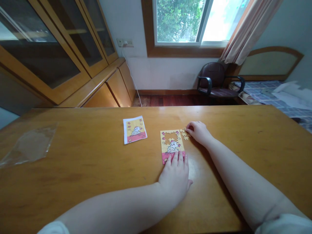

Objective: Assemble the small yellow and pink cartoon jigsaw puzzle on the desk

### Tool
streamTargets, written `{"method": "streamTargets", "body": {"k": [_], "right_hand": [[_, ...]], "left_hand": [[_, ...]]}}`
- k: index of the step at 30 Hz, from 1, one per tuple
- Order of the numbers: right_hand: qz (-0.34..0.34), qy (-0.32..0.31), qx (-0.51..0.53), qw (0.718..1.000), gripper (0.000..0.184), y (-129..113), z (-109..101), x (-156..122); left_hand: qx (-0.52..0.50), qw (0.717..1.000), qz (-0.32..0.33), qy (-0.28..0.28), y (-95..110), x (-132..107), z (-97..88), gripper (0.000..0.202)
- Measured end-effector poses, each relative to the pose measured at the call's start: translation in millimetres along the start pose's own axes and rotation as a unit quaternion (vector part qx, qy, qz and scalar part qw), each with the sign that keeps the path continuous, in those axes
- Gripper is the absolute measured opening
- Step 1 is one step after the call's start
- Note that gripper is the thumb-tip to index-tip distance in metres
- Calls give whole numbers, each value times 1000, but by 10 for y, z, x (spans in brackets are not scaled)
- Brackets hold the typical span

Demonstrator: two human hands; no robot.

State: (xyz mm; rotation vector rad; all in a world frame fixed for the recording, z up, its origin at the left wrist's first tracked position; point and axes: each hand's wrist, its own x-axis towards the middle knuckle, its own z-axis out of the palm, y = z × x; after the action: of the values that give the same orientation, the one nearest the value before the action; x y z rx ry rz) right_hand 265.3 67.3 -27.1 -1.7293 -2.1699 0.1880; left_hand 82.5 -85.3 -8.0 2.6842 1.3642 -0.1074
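Note:
A small jigsaw puzzle with a white cartoon animal on yellow and pink lies on the wooden table, with a gap in its upper part. My left hand rests flat on its lower pink edge, fingers stretched out. Several loose puzzle pieces lie beside its upper right corner. There my right hand has its thumb and fingertips pinched together at the pieces; what is between them, if anything, is hidden. Left of the puzzle lies a picture card with the same drawing and a white border.
A clear plastic bag lies at the left of the table. Beyond the far edge are a glass-door cabinet, a dark office chair and a bed. A white cable hangs from a wall socket.

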Motion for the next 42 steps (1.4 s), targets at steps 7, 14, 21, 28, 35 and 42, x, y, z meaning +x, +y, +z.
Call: {"method": "streamTargets", "body": {"k": [7,14,21,28,35,42], "right_hand": [[-30,35,122,991,8,-178,-101,-74],[-91,-136,208,964,7,-638,-66,-261],[-128,-134,199,962,4,-667,41,-293],[-181,-88,165,965,2,-635,129,-294],[-199,-78,152,965,4,-619,129,-293],[-150,-43,150,976,11,-579,31,-273]], "left_hand": [[10,1000,5,-8,11,4,-15,74],[25,1000,0,0,-1,16,-37,72],[37,999,1,16,-4,41,-13,71],[32,999,0,13,-1,40,-16,72],[19,1000,-5,8,-15,45,-21,71],[5,998,-53,33,71,-129,-286,62]]}}
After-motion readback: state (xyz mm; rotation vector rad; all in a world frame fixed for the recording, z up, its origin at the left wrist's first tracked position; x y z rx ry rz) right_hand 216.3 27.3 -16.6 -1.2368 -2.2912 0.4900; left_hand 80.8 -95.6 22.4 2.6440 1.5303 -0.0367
